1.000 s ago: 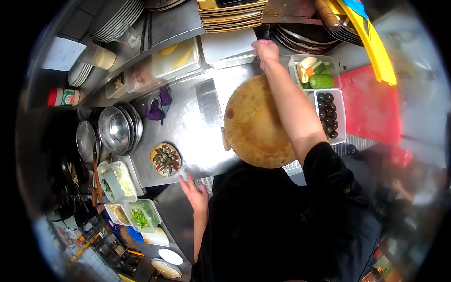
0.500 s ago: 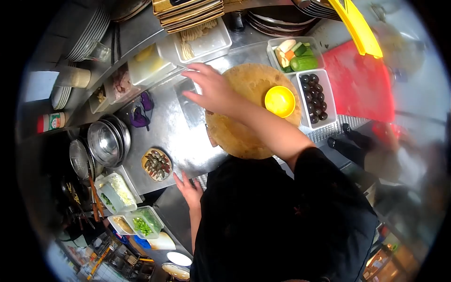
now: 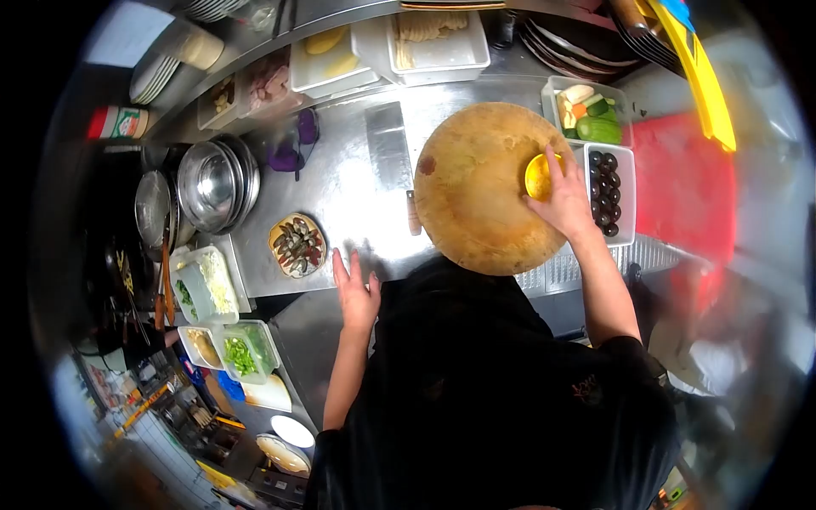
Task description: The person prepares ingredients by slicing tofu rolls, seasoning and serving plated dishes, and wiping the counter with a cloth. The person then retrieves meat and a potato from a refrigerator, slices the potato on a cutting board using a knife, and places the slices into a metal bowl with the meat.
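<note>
My right hand [image 3: 568,200] grips a small yellow bowl [image 3: 537,177] at its rim, with fingers over the far side and thumb at the near left. That bowl sits on the right part of a round wooden chopping board [image 3: 476,187]. Fingers spread, my left hand [image 3: 357,293] hovers by the front edge of the steel counter [image 3: 365,221] and holds nothing. Left of it stands a small dish [image 3: 297,245] of dark, greyish pieces that I cannot name. A brown wooden handle [image 3: 414,214] pokes out beside the board's left edge.
Right of the board stand a tub of dark round items [image 3: 604,191], a vegetable tub [image 3: 592,115] and a red board [image 3: 684,183]. Steel bowls [image 3: 208,187] and a purple item [image 3: 289,157] are left. Food tubs [image 3: 438,72] line the back. Another person [image 3: 710,361] is blurred at right.
My right hand has moved from above the board's left side to the yellow bowl and taken hold of it. The view has shifted; my left hand remains near the counter edge.
</note>
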A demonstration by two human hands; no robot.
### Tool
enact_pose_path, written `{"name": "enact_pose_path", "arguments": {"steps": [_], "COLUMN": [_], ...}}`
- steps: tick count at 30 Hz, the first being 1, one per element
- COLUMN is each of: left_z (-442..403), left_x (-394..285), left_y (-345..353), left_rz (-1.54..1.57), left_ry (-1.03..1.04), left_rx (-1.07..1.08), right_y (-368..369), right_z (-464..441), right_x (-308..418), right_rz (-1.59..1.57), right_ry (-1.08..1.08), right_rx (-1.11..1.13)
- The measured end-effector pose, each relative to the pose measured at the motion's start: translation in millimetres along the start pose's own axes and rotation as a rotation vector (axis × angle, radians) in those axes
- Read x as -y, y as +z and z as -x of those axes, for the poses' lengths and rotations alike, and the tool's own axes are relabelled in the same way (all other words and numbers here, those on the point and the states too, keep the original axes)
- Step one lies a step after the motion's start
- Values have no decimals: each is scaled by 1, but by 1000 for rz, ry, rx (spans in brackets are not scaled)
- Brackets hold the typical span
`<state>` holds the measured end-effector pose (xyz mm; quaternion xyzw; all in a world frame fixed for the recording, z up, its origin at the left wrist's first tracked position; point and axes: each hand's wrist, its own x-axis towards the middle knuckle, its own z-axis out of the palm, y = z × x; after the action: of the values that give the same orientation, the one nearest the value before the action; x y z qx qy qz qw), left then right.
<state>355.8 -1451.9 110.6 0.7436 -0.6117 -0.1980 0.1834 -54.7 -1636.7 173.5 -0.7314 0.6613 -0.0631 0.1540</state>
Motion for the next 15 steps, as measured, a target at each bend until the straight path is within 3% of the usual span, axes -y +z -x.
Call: {"name": "enact_pose_path", "arguments": {"steps": [3,8,12,15], "left_z": [9,40,58,73], "left_x": [3,19,15,16], "left_y": [-2,4,5,4], "left_rz": [2,31,38,35], "left_ry": [-34,-138,-231,-267], "left_rx": [-33,-46,-64,-97], "right_y": [0,12,85,115], "right_z": [-14,-50,-93,-116], "right_x": [18,131,229,295], "right_rz": [7,-58,-274,-163], "right_ry": [-64,-324,-680,-696], "right_rx": [14,105,109,287]}}
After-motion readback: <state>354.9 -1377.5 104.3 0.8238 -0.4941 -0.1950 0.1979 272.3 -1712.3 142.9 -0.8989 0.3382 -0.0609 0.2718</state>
